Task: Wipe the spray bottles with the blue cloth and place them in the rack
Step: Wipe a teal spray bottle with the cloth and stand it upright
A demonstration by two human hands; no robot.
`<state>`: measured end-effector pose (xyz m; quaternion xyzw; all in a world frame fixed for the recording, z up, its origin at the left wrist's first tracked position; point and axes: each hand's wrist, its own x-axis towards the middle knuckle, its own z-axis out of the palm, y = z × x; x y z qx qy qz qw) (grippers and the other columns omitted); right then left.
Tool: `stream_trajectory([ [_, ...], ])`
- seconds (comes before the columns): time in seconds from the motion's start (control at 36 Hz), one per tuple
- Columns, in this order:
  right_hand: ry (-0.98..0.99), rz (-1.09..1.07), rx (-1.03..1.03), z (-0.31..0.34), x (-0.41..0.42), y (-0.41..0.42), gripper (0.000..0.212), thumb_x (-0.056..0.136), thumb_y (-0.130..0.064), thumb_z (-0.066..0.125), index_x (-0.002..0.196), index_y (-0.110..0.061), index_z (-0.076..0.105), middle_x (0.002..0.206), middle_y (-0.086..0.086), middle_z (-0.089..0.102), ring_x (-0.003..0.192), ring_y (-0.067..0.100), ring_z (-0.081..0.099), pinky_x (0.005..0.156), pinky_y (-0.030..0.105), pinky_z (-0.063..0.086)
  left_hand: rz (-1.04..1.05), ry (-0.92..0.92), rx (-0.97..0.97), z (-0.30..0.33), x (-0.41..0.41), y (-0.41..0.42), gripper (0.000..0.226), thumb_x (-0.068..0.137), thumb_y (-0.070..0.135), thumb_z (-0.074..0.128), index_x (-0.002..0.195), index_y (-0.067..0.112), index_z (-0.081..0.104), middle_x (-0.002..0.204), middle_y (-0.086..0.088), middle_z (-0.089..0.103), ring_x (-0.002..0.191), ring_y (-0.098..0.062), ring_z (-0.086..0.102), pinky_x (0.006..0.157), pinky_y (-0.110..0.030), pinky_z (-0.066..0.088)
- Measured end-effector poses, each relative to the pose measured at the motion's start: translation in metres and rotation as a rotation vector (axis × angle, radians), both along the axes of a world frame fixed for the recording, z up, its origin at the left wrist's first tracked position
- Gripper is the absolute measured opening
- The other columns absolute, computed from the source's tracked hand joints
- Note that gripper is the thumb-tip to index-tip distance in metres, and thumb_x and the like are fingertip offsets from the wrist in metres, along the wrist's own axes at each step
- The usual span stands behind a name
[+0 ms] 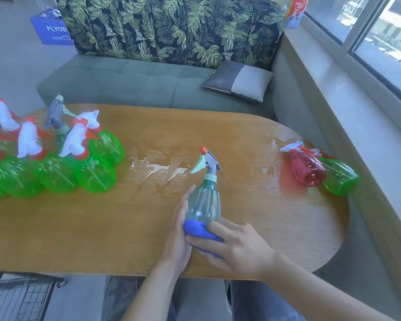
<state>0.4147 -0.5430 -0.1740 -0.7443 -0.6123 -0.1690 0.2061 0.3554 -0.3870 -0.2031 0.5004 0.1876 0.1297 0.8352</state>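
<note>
Your wooden table (102, 228) carries nearly all the work that remains, and puddles of water lie across its middle and far right. The biggest share is the cluster of green spray bottles (56, 172) standing upright at the far left, with one grey-headed bottle among them; whether any of those has been wiped you cannot tell. The black wire rack (16, 297) sits below the table edge at lower left, and as far as it shows, no bottle is in it. At the right end a red bottle (307, 169) and a green bottle (340, 177) lie on their sides, touching, well apart from you. In front of you is the clear teal bottle (204, 202), upright. Your left hand (178, 237) steadies its side with straight fingers, while your right hand (239, 246) grips the blue cloth (198, 230) against its base. By my reading, you are near the start.
</note>
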Motion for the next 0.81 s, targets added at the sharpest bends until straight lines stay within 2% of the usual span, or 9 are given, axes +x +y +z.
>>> stream_trajectory([
  [0.08,0.053,-0.013,0.03,0.004,0.001,-0.001,0.029,0.105,-0.033,0.059,0.13,-0.028,0.072,0.093,-0.003,0.051,0.078,0.015,0.051,0.055,0.021,0.036,-0.007,0.001,0.024,0.004,-0.002,-0.003,0.047,0.11,0.037,0.042,0.153,0.028,0.058,0.149,-0.002,0.067,0.135,-0.026,0.066,0.105,-0.038,0.055],
  [0.17,0.248,-0.2,0.163,0.011,0.009,0.005,0.033,0.107,-0.039,0.052,0.134,-0.03,0.069,0.095,-0.008,0.044,0.076,0.007,0.045,0.065,0.015,0.032,0.005,0.02,0.038,0.004,-0.002,-0.005,0.047,0.11,0.04,0.042,0.153,0.029,0.059,0.153,0.0,0.064,0.143,-0.022,0.059,0.113,-0.044,0.047],
  [0.28,0.577,-0.417,0.231,0.014,0.025,0.02,0.035,0.106,-0.046,0.05,0.137,-0.039,0.064,0.094,-0.012,0.047,0.074,0.009,0.055,0.067,0.029,0.052,-0.025,0.035,0.012,0.003,0.0,-0.002,0.043,0.118,0.033,0.034,0.155,0.029,0.056,0.155,0.004,0.062,0.144,-0.019,0.058,0.114,-0.046,0.048],
  [0.36,0.746,-0.453,0.272,0.011,0.024,0.026,0.031,0.105,-0.041,0.053,0.133,-0.043,0.066,0.095,-0.01,0.055,0.079,0.013,0.062,0.074,0.036,0.055,-0.034,0.036,-0.001,0.006,-0.001,-0.002,0.043,0.118,0.033,0.033,0.154,0.032,0.056,0.154,0.005,0.063,0.142,-0.018,0.06,0.111,-0.046,0.05],
  [0.44,0.582,-0.4,0.217,0.011,0.013,0.025,0.031,0.106,-0.041,0.052,0.133,-0.039,0.068,0.092,-0.013,0.046,0.069,0.007,0.052,0.064,0.023,0.05,-0.028,0.054,-0.013,0.005,-0.001,-0.002,0.042,0.117,0.034,0.036,0.153,0.031,0.058,0.153,0.002,0.064,0.142,-0.022,0.06,0.112,-0.047,0.049],
  [0.5,0.427,-0.304,0.158,0.008,0.006,0.021,0.031,0.106,-0.039,0.054,0.133,-0.033,0.068,0.093,-0.013,0.041,0.071,0.003,0.042,0.062,0.022,0.046,-0.014,0.054,-0.022,0.005,-0.002,0.0,0.043,0.115,0.036,0.039,0.152,0.031,0.059,0.152,-0.001,0.065,0.142,-0.024,0.06,0.11,-0.045,0.048],
  [0.64,0.195,-0.136,0.067,-0.001,0.0,0.006,0.03,0.105,-0.035,0.058,0.132,-0.031,0.07,0.097,-0.006,0.048,0.08,0.011,0.049,0.055,0.025,0.044,-0.023,0.045,0.021,0.008,-0.003,-0.001,0.042,0.112,0.049,0.05,0.151,0.037,0.06,0.153,-0.004,0.063,0.139,-0.029,0.063,0.116,-0.054,0.047],
  [0.72,0.182,-0.074,0.044,-0.001,-0.003,0.002,0.029,0.105,-0.035,0.059,0.132,-0.033,0.07,0.095,-0.006,0.048,0.075,0.013,0.049,0.055,0.023,0.042,-0.03,0.038,0.027,0.009,-0.005,0.0,0.047,0.106,0.051,0.05,0.15,0.039,0.061,0.156,-0.004,0.061,0.14,-0.03,0.061,0.119,-0.057,0.045],
  [0.81,0.339,-0.095,0.14,-0.001,-0.004,-0.001,0.031,0.106,-0.036,0.058,0.134,-0.031,0.069,0.094,-0.007,0.048,0.075,0.009,0.048,0.063,0.022,0.046,-0.033,0.012,0.041,0.011,-0.006,0.0,0.053,0.106,0.063,0.052,0.151,0.037,0.059,0.153,-0.008,0.063,0.141,-0.033,0.061,0.119,-0.058,0.044],
])
